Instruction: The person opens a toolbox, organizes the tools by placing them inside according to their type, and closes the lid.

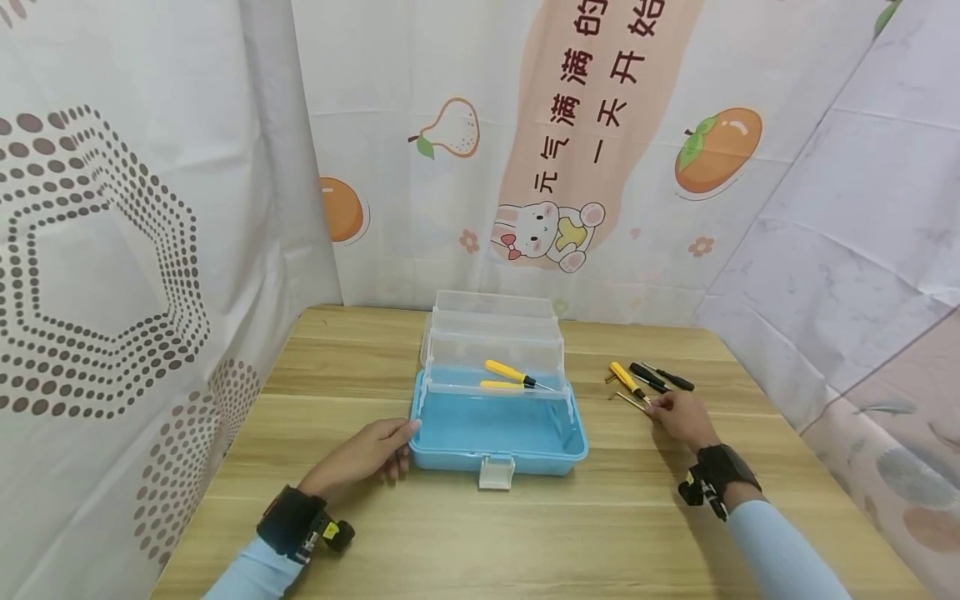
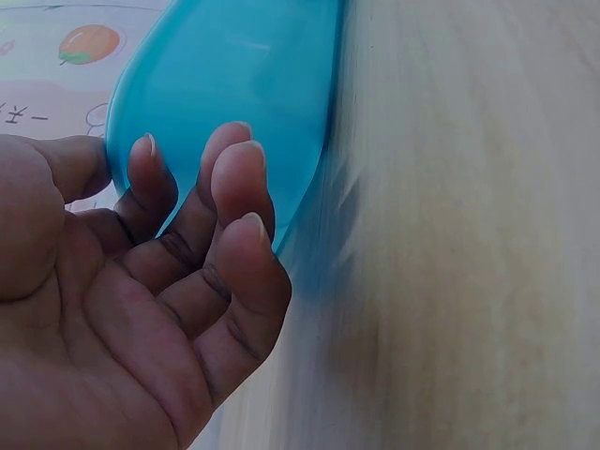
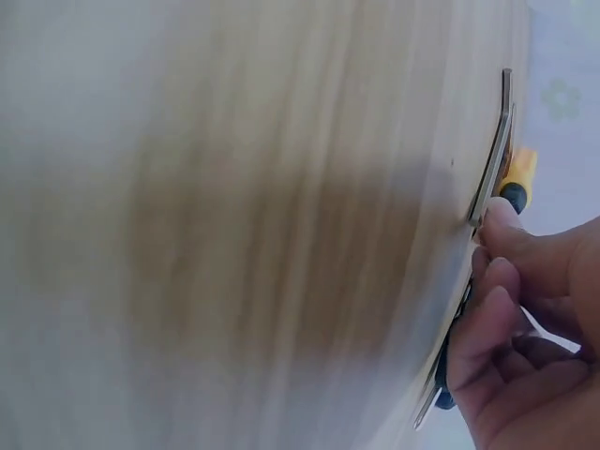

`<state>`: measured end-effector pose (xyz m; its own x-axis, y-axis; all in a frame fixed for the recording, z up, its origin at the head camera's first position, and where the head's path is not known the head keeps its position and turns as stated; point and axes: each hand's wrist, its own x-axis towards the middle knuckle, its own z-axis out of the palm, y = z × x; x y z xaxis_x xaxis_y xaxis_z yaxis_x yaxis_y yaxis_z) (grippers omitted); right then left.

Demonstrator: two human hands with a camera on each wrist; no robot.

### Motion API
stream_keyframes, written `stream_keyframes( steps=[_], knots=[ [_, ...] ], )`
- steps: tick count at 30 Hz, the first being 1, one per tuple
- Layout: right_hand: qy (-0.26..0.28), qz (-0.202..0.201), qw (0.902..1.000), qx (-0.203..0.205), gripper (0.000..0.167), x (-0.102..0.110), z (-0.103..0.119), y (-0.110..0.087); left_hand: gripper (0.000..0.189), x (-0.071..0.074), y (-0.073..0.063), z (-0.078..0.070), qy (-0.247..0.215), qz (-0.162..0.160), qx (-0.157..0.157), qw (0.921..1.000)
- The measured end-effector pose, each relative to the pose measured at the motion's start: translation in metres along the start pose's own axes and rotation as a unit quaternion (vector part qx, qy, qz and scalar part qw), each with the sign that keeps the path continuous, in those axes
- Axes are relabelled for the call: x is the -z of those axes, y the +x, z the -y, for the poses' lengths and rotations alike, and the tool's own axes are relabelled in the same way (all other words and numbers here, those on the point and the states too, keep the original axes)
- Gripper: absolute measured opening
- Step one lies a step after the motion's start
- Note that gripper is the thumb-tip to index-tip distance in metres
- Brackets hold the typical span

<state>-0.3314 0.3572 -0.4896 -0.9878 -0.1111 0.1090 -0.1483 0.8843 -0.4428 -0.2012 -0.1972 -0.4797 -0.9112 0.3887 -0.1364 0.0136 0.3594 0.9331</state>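
Observation:
My left hand grips the left rim of the light-blue toolbox, thumb at the edge and fingers curled along the outer side. Its clear tiered trays are folded up and back. Two yellow-handled screwdrivers lie in the lowest tray. Over on the right, my right hand pinches the tip end of another yellow screwdriver, which lies on the table. Beside its fingertips is a bent hex key; the pinch itself is partly hidden by the fingers.
Black-handled screwdrivers lie just beyond the right hand, one with its handle pointing right. A white latch hangs from the box's front. The wooden table ends at a printed curtain.

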Motion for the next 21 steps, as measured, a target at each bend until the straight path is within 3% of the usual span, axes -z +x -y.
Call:
stream_keyframes(
  steps=[21],
  knots=[
    [0.008, -0.122, 0.9924, 0.013, 0.007, 0.007, 0.001, -0.018, 0.048, 0.000, 0.001, -0.001, -0.003, -0.001, -0.001, 1.0000]
  ],
)
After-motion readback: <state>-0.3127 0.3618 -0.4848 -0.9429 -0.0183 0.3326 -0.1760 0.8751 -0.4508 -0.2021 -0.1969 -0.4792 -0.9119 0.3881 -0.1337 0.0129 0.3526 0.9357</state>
